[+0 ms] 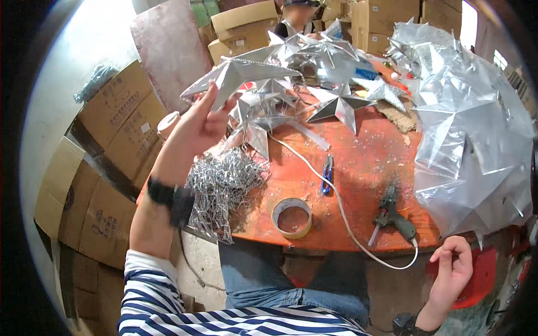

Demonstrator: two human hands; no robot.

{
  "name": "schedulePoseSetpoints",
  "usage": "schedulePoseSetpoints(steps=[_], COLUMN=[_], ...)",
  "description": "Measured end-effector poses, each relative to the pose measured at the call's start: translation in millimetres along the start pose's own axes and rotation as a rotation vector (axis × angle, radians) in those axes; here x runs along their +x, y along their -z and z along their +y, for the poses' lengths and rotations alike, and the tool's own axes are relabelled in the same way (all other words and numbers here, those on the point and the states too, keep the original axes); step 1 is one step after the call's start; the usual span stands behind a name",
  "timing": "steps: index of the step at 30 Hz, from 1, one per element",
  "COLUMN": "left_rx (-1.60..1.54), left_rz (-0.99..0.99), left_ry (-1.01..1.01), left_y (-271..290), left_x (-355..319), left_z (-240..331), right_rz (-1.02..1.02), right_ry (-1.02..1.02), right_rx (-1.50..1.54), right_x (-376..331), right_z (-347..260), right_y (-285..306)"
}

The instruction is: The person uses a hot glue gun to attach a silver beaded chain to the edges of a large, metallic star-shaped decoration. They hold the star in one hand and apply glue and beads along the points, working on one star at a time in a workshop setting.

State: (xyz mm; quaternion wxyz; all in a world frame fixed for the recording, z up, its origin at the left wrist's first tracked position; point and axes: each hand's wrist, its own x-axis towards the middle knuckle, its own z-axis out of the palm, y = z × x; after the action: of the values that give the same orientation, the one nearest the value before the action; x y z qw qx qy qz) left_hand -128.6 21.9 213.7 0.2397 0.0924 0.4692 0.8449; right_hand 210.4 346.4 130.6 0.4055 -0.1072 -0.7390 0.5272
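My left hand (pixel 199 123) is raised over the far left of the table, its fingers closed on a silver five-pointed star (pixel 231 75) with beaded-looking edges. Beneath that arm lies a tangled heap of silver tinsel garland (pixel 224 182). More silver stars (pixel 338 105) are spread across the table beyond. My right hand (pixel 454 266) hangs at the near right, past the table edge, its fingers loosely bent and apart with nothing seen in them. Just above it is a large clear plastic bag (pixel 476 185) of silver stars.
A dark glue gun (pixel 395 215) with a white cord lies near the front edge. Left of it are blue-handled snips (pixel 327 175) and a roll of tape (pixel 291 218). Cardboard boxes (pixel 112 218) stack up at the left. A person (pixel 297 19) sits across the table.
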Motion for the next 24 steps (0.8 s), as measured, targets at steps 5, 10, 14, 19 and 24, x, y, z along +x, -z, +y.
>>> schedulePoseSetpoints(steps=[5,10,14,19,24], left_rx=[0.041,-0.284,0.380,0.476,0.488], left_rz=[0.196,0.453,0.230,0.046,-0.193], left_ry=[-0.068,-0.179,-0.103,-0.083,-0.303], left_y=[24.9,7.7,73.4,58.8,-6.2], left_x=[82.7,84.4,81.5,12.9,-83.6], left_z=[-1.1,-21.5,-5.5,-14.8,-72.4], right_rz=[-0.043,0.023,0.031,-0.032,-0.074], right_ry=[-0.045,-0.061,-0.172,-0.069,-0.015], right_rx=[0.064,0.005,0.033,-0.084,-0.039], right_x=[-4.8,-23.5,-39.9,-47.7,-50.6], right_z=[-10.1,-10.3,-19.6,-44.8,-68.1], right_y=[6.6,34.6,47.9,25.4,12.3])
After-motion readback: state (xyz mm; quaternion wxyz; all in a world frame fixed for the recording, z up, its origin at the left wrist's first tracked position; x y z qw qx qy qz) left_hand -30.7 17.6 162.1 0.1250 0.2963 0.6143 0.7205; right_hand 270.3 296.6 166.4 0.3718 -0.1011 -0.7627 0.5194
